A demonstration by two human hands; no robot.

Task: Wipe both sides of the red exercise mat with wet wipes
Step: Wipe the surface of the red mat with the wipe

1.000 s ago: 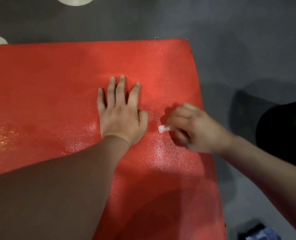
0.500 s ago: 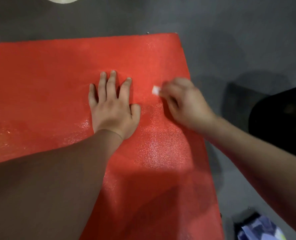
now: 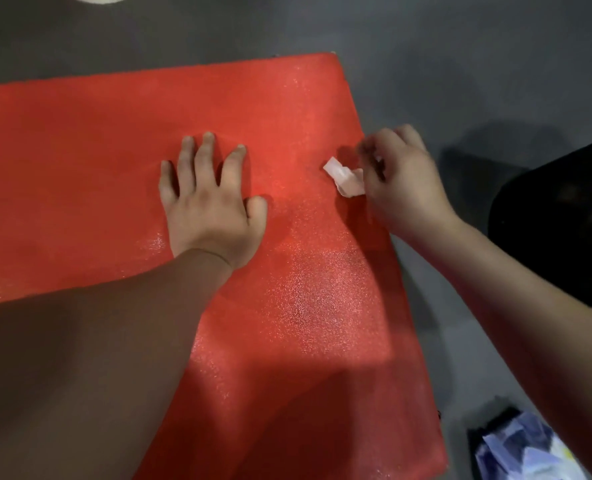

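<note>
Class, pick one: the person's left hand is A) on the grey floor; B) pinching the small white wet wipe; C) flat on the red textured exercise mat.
C: the left hand lies palm down, fingers spread, on the red textured exercise mat; the right hand holds the small white wet wipe.

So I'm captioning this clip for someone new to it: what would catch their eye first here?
The red mat fills most of the frame, lying flat on the grey floor. The left hand presses flat on its middle, fingers spread, while the right hand pinches a small crumpled white wipe near the mat's right edge.
</note>
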